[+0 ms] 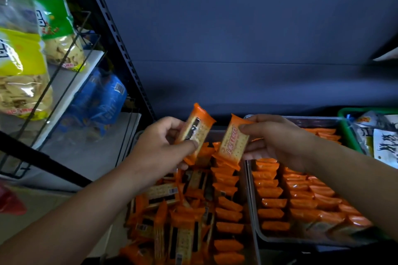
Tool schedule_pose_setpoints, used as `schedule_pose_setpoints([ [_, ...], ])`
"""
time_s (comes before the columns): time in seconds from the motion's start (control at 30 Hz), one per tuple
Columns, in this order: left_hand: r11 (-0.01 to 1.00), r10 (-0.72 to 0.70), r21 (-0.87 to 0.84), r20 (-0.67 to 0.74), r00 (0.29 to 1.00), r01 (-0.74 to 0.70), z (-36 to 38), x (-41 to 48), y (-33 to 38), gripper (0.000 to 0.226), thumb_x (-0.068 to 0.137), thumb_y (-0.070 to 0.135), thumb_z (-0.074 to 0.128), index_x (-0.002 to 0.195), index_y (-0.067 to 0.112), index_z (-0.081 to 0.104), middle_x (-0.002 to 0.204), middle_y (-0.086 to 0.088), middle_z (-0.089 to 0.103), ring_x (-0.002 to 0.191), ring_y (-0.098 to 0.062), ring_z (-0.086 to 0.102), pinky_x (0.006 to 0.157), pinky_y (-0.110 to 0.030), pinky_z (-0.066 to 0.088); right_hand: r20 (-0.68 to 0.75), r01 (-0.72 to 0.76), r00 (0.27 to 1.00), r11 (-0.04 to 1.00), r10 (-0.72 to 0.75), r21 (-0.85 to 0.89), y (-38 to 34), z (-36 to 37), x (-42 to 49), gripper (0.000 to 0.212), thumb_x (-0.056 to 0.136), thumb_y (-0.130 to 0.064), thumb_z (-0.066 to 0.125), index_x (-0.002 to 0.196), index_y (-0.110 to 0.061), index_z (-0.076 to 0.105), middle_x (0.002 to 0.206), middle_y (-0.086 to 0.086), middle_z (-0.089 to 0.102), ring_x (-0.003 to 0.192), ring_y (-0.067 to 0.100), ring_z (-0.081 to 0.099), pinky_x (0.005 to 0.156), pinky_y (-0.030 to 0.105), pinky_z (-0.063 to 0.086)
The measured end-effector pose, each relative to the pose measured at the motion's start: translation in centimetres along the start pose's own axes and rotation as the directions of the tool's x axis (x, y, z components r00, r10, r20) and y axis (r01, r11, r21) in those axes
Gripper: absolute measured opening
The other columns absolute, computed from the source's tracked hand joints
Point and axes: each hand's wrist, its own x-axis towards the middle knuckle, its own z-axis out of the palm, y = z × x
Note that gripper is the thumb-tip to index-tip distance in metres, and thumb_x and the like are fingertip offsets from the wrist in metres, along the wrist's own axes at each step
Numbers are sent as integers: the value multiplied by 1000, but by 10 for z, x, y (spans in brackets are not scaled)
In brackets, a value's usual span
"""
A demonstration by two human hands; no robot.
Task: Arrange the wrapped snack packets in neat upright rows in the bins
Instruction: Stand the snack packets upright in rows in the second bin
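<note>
Above the half-jumbled bin [139, 133], left hand [159, 146] and right hand [277, 142] each pinch an orange packet [233, 142]; the neighbouring bin [258, 232] looks neatly rowed.

Your view is dim overall; the back wall [237, 28] reads as flat dark blue-grey. The brightest light sits upper left, where glare whitens the clear snack bags [21, 17]. The orange snack packets [269, 191] are fairly sharp mid-frame, but the edges blur, and the shelf upright [117, 34] leans with wide-angle distortion.
</note>
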Motion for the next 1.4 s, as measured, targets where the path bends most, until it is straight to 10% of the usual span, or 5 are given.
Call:
schedule_pose_setpoints([
  [0.2,918,294,277,7,956,-284,20,-3,-16,24,88,36,78,109,40,66,108,18,66,104,1,64,85,-36,58,95,-37,995,994,27,107,-3,12,-4,24,104,-20,60,122,-5,61,105,23,77,96,35,77,82,43,64],
  [0.63,988,123,86,23,992,-125,20,-3,-17,80,80,33,90,148,42,47,126,22,62,116,5,60,94,-31,59,57,-18,998,992,11,124,-5,16,-5,14,107,-17,50,115,-8,60,108,25,76,100,39,76,92,51,60],
  [0.87,995,76,63,-11,997,-75,17,-1,-14,53,74,25,95,118,31,66,105,12,73,92,5,69,72,-14,56,56,-34,998,988,26,153,-3,6,0,32,106,-25,50,126,-2,62,111,25,75,102,40,75,96,51,57],
  [1.07,993,12,-120,2,1000,-12,22,-1,-15,49,74,19,95,113,26,66,110,6,74,96,-7,74,81,-32,64,62,-30,998,991,22,129,-4,5,-2,30,106,-24,50,123,-4,63,113,25,75,103,40,75,98,52,57],
  [1.4,966,215,129,84,973,-225,45,-5,-21,39,78,41,89,108,37,64,101,18,69,94,1,65,75,-21,55,68,62,996,992,-55,-107,0,15,-12,49,87,-35,80,123,-9,62,104,14,79,97,30,78,94,49,60],
])
